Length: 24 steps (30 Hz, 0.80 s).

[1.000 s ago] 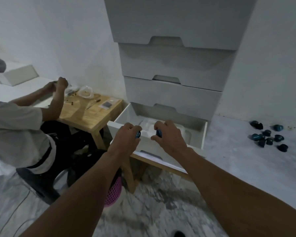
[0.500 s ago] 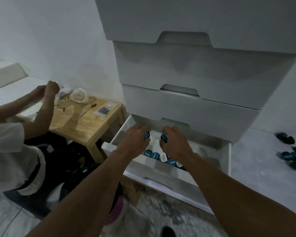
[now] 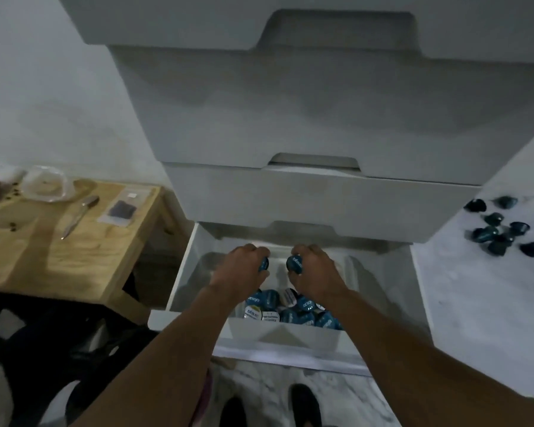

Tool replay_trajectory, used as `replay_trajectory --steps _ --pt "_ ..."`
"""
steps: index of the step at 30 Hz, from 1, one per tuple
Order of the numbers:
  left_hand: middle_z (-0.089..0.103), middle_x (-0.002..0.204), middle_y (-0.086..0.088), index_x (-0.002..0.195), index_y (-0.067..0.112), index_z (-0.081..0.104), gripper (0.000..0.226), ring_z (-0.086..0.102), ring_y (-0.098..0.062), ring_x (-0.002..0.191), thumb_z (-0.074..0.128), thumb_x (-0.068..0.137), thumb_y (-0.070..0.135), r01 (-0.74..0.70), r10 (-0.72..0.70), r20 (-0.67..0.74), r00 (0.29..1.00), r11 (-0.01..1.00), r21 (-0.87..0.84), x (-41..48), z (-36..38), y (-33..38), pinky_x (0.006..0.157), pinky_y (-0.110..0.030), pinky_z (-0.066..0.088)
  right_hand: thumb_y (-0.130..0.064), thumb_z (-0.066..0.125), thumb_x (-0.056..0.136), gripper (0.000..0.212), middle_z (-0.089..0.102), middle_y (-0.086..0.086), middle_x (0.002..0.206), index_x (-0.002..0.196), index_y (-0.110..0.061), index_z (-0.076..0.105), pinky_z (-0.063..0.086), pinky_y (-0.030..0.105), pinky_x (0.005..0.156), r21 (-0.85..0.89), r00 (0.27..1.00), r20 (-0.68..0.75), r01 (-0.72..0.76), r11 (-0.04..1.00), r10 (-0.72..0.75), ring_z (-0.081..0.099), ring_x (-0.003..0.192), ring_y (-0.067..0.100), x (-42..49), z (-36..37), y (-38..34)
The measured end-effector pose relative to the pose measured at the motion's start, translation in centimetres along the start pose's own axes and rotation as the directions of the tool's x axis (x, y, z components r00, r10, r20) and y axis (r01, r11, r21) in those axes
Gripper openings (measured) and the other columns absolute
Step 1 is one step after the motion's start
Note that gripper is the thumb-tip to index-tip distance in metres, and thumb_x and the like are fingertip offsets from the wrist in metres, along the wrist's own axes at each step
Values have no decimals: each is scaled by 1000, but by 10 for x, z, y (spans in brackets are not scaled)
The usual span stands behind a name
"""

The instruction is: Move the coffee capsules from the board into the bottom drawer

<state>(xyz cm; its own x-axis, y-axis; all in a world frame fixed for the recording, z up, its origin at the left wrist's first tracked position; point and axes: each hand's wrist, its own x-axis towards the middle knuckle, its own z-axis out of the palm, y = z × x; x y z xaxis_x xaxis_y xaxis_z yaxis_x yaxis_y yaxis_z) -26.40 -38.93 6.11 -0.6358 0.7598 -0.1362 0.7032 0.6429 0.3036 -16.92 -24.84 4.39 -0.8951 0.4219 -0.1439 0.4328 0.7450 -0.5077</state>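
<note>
**Position.** Both hands are over the open bottom drawer (image 3: 184, 272) of a white drawer unit (image 3: 290, 118). The drawers above it are closed.

**Left hand** (image 3: 239, 268). The fingers are curled and grip 1 teal capsule (image 3: 263, 264) between thumb and fingertips. The capsule's lid faces right.

**Right hand** (image 3: 316, 271). The fingers are curled and grip a second capsule (image 3: 294, 264). Its printed lid faces left, toward the other capsule.

**Relation.** The 2 held capsules are near each other with a narrow gap between them. Both are above the rear half of the drawer, and neither touches the drawer floor or the capsules below.

**Drawer contents.** A capsule pile (image 3: 290, 309) lies in the front part of the drawer, against the front panel and beneath the wrists. Most lids are teal and a few carry white labels.

**Board.** A cluster of loose capsules (image 3: 500, 232) lies on the pale marbled board (image 3: 475, 288), to the right of the drawer unit and well apart from both hands.

**Surroundings.** A wooden table (image 3: 59, 260) stands to the left of the drawer. It carries:
- a metal tool (image 3: 79, 215)
- a plastic pouch (image 3: 121, 208)
- a clear container (image 3: 45, 184)

The tips of 2 dark shoes (image 3: 305, 405) show at the bottom edge.
</note>
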Motion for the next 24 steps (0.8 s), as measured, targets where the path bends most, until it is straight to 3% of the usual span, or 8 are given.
replay_trajectory --steps 6,10,24 --pt "50 124 -10 130 17 50 42 56 -26 109 60 91 27 -125 126 67 990 992 -24 15 6 -24 96 -32 45 -16 64 83 40 53 13 117 121 -13 56 45 31 89 -7 996 -27 -82 997 82 57 104 32 0 13 -15" --pt "54 124 -10 128 13 51 41 55 -26 111 59 90 27 -162 161 106 981 987 0 19 12 -28 96 -34 45 -17 64 84 43 53 12 120 125 -13 55 45 31 93 -35 993 -15 -114 993 113 57 108 31 2 20 -18" --pt "55 118 -16 119 7 55 37 55 -31 108 63 86 24 -97 78 230 970 993 73 43 37 -26 90 -38 46 -14 63 85 41 51 12 118 125 -12 54 44 31 92 -112 983 160 -67 991 85 53 110 30 26 31 8"
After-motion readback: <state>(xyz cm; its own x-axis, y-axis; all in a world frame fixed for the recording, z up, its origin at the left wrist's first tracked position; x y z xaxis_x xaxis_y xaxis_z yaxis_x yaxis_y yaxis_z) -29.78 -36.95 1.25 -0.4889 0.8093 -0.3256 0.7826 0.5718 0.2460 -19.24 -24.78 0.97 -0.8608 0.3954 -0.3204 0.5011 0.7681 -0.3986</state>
